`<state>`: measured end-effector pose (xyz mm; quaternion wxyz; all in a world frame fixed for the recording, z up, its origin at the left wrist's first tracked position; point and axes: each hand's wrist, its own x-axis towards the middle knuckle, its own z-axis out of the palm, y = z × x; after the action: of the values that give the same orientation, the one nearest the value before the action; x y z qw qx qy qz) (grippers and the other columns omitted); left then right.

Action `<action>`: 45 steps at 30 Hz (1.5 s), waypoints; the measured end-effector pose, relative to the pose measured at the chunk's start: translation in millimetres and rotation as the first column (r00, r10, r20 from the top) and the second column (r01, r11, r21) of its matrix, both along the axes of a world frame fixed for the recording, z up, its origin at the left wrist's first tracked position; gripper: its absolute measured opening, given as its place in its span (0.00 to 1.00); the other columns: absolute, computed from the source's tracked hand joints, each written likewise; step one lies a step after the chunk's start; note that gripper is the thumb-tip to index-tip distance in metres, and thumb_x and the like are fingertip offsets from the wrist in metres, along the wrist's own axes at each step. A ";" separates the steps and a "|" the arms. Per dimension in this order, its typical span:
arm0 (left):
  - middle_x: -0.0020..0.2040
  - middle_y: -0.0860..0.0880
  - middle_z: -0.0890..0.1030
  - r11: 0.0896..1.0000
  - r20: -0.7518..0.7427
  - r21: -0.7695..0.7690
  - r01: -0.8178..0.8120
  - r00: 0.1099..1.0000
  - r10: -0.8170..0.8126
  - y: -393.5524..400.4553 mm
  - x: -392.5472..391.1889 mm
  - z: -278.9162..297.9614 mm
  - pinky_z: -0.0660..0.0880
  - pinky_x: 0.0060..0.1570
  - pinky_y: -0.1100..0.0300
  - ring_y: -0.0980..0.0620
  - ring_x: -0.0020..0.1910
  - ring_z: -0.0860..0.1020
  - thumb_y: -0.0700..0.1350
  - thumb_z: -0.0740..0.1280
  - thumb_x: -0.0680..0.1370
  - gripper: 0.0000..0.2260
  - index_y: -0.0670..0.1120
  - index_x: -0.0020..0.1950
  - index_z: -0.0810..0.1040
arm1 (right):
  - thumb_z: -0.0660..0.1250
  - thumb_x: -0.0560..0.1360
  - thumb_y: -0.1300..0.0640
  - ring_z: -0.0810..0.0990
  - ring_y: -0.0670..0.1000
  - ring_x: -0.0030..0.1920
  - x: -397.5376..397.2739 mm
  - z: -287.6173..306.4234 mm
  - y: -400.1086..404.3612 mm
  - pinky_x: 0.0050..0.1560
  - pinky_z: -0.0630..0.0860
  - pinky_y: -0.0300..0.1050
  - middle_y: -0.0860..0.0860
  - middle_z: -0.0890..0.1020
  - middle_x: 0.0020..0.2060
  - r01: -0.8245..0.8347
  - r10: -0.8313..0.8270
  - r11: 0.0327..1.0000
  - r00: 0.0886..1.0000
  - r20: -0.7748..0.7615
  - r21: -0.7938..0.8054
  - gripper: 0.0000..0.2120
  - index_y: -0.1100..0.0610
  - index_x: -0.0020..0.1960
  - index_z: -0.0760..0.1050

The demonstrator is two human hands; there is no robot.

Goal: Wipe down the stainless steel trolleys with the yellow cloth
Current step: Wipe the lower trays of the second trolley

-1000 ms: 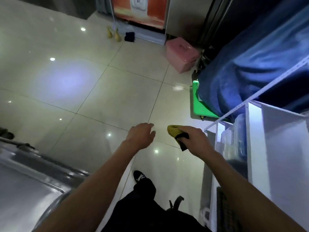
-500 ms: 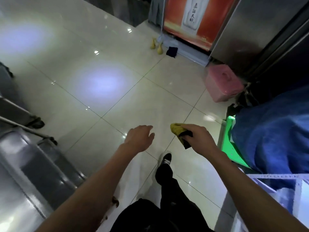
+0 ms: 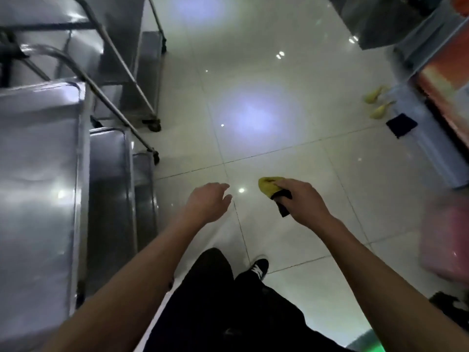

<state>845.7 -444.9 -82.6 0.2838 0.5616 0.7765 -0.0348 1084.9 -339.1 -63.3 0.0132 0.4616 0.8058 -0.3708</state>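
Both bare arms reach out over a glossy, pale tiled floor that runs wide and bare ahead of the fingers, broken only by thin dark grout lines and bluish patches of reflected light. To the outer side of the left hand stand the stainless steel trolleys: the nearest one shows a broad, dull-shining top with a raised rim, its long edge running roughly alongside the left forearm, and lower shelves stepping out beneath it toward the floor. Beyond it, further ahead of the left fingers, slanting steel tube legs end in small dark castors at the border of the clear tiles. The left hand hangs in the air with its fingers loose and slightly spread, holding nothing, well apart from the trolley rim. The right hand has its fingers curled round a crumpled yellow cloth, which bulges out past the fingertips; a dark strip of fabric hangs below the palm, touching the yellow part. The cloth is held in mid-air above the floor, near the left fingers but not touching them. Far ahead and outward of the right fingers lie two small yellow objects and a flat dark square beside an orange-red panel. A blurred pink box sits outward of the right forearm.
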 end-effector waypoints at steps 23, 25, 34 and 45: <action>0.70 0.45 0.75 0.354 0.103 -0.145 -0.924 0.342 0.934 13.6 -108.1 -60.0 0.70 0.65 0.50 0.43 0.67 0.74 0.52 0.58 0.82 0.20 0.51 0.74 0.71 | 0.67 0.75 0.59 0.78 0.34 0.56 -316.5 -64.3 159.7 0.55 0.75 0.37 0.28 0.78 0.58 -0.860 0.878 0.468 0.478 -0.002 -0.201 0.22 0.36 0.62 0.77; 0.71 0.45 0.75 0.268 0.062 -0.144 -0.953 0.262 0.963 27.7 -97.6 -58.8 0.70 0.65 0.50 0.42 0.67 0.74 0.53 0.58 0.82 0.21 0.52 0.75 0.69 | 0.67 0.74 0.60 0.78 0.33 0.52 -331.4 -70.2 173.4 0.54 0.77 0.37 0.26 0.78 0.54 -0.887 0.906 0.409 0.423 -0.026 -0.215 0.21 0.36 0.59 0.78; 0.65 0.49 0.78 -0.035 0.084 -0.148 -0.988 -0.048 0.995 57.6 -34.6 -81.5 0.74 0.60 0.48 0.44 0.59 0.77 0.53 0.57 0.83 0.17 0.54 0.70 0.73 | 0.69 0.74 0.60 0.83 0.50 0.53 -367.5 -125.5 180.9 0.57 0.80 0.52 0.42 0.83 0.56 -0.938 0.969 0.204 0.234 -0.078 -0.282 0.20 0.43 0.62 0.79; 0.69 0.49 0.77 -0.232 0.156 -0.171 -0.958 -0.258 0.953 8.9 36.4 -192.3 0.73 0.63 0.49 0.46 0.66 0.75 0.53 0.58 0.83 0.19 0.51 0.74 0.70 | 0.71 0.73 0.56 0.78 0.31 0.47 -365.6 -224.5 133.0 0.43 0.69 0.19 0.25 0.79 0.41 -0.955 0.988 0.143 0.154 -0.023 -0.261 0.19 0.37 0.59 0.79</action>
<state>882.2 -436.0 -274.9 0.2853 -0.2607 0.8807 0.2737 719.3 -206.1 -287.8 0.3608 -0.1460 0.8632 -0.3215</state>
